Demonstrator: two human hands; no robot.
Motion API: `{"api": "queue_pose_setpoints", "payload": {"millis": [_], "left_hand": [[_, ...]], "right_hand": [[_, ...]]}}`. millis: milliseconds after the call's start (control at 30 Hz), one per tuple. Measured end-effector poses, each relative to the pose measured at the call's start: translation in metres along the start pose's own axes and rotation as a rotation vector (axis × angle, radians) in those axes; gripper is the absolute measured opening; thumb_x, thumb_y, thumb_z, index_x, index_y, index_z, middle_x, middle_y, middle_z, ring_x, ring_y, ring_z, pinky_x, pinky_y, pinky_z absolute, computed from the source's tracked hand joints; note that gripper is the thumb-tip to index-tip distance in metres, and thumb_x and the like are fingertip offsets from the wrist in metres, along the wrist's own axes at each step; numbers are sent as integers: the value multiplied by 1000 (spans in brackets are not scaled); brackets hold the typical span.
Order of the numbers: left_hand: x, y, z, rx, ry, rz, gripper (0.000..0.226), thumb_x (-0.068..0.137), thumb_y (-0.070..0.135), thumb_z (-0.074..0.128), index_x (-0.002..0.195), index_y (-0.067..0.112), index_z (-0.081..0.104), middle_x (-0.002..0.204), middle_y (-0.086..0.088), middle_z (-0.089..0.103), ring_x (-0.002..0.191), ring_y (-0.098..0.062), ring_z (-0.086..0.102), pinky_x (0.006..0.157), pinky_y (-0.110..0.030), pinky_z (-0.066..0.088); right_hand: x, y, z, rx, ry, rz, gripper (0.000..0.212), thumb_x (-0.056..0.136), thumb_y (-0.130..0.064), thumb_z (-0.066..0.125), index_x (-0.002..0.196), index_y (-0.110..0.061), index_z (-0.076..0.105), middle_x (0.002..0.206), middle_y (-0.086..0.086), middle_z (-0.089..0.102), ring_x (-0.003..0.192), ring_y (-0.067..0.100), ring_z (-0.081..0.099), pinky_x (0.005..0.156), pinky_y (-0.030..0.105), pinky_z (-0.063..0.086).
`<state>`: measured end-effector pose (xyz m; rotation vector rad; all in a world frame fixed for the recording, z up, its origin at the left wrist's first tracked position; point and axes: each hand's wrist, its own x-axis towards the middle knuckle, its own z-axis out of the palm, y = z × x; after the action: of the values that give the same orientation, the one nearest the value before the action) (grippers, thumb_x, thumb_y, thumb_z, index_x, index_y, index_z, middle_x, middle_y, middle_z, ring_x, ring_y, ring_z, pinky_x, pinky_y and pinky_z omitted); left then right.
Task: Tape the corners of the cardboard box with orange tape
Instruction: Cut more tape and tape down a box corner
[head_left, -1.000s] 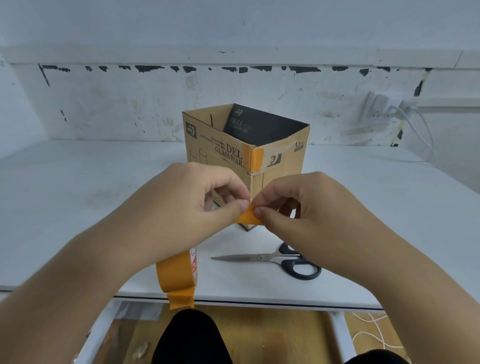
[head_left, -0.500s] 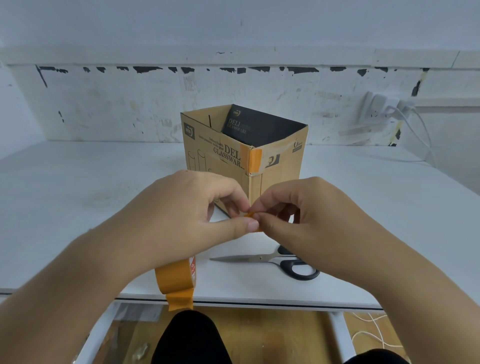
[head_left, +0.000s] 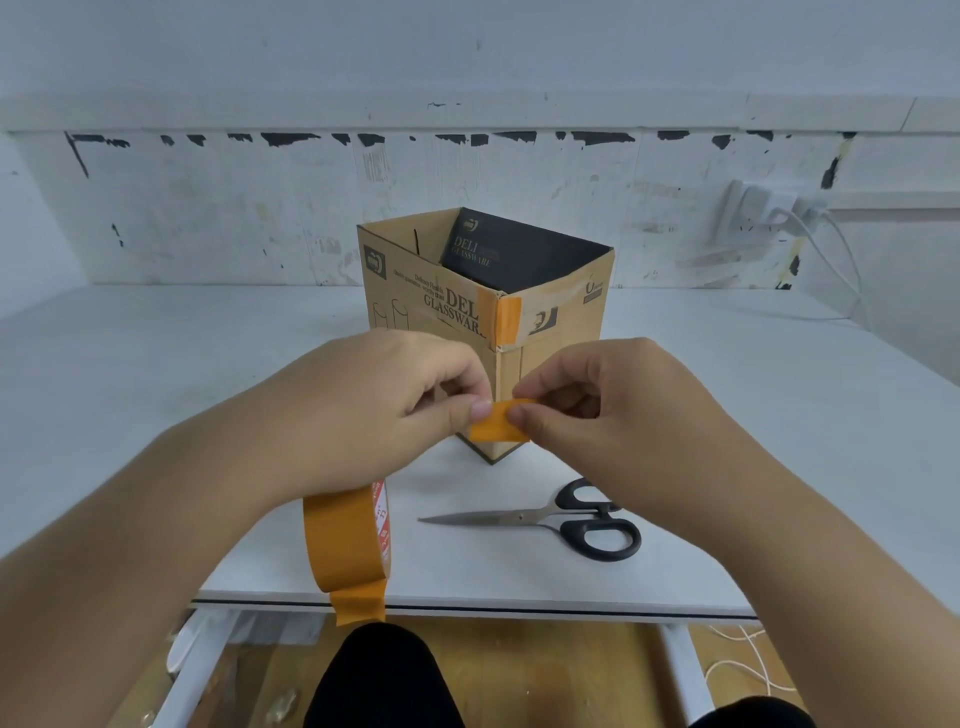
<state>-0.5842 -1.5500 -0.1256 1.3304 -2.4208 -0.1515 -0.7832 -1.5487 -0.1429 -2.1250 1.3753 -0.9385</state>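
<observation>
Box: we see the open cardboard box (head_left: 441, 291) standing on the white table (head_left: 156, 374), one corner facing us, with an orange strip (head_left: 508, 322) already on the upper part of that corner.
Tape piece: our left hand (head_left: 374, 410) and right hand (head_left: 618, 410) each pinch one end of a short orange tape piece (head_left: 496, 428) just in front of the box's near corner, low down.
Roll: the tape roll (head_left: 345, 540) hangs around our left wrist.
Scissors: the scissors (head_left: 550, 519) lie closed, near right of the box.

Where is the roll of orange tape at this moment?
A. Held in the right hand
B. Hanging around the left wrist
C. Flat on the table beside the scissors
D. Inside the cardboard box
B: the roll of orange tape hangs around the wrist below the left hand, while both hands pinch only a short piece of orange tape in front of the cardboard box.
</observation>
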Motion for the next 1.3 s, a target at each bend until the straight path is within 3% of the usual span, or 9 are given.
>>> {"api": "queue_pose_setpoints", "payload": {"millis": [100,200,333,400,500,600,733,1067,1300], "left_hand": [[7,-8,-1,54,38,45,16,88,48,45,86,39,58,86,19,54,80,-3,52,68,-31,49],[13,-16,0,149,153,82,17,86,47,50,86,37,64,103,12,47,96,-8,42,79,-31,39],[18,-20,1,220,228,81,15,88,39,58,87,30,71,141,-3,42,131,-25,31,100,-45,30],[22,-22,2,229,229,80,13,89,35,61,87,28,71,149,-4,37,138,-26,24,106,-52,26],[27,-25,3,209,231,65,13,89,35,60,87,27,70,151,-3,35,139,-25,20,107,-53,24],[31,-28,5,195,205,64,13,91,34,59,87,26,68,151,-3,35,141,-23,19,110,-53,22],[33,-30,10,166,205,67,13,91,31,60,87,23,69,148,-4,38,143,-24,20,112,-52,20],[37,-31,12,157,237,82,12,91,26,61,88,19,71,140,-7,44,134,-25,31,104,-41,24],[37,-30,12,132,258,49,14,91,28,60,90,19,71,138,-5,45,131,-22,31,103,-38,24]], "right_hand": [[7,3,-1,-66,11,-18,11,84,-38,68,78,-29,71,70,-13,65,69,3,60,60,17,50],[14,7,-1,-132,32,-59,11,84,-39,67,76,-31,69,75,-17,59,76,2,56,60,13,40],[22,15,6,-259,203,-183,4,82,-34,70,84,-31,72,111,-7,49,108,16,44,83,21,32],[26,17,8,-296,265,-231,3,82,-32,71,83,-30,72,127,0,47,121,23,37,96,27,29],[30,21,8,-342,275,-267,5,81,-33,69,82,-28,71,140,5,44,133,28,30,102,40,32],[33,23,10,-350,249,-266,6,82,-29,69,81,-23,70,141,3,45,136,28,30,104,46,32],[35,27,16,-325,268,-267,5,81,-26,70,80,-21,70,137,3,48,132,26,36,101,43,35],[39,33,19,-297,305,-259,6,82,-26,70,79,-21,70,136,-1,47,129,22,35,95,33,28],[40,33,20,-288,331,-271,5,81,-23,69,79,-18,70,133,1,50,126,23,39,96,37,34]]}}
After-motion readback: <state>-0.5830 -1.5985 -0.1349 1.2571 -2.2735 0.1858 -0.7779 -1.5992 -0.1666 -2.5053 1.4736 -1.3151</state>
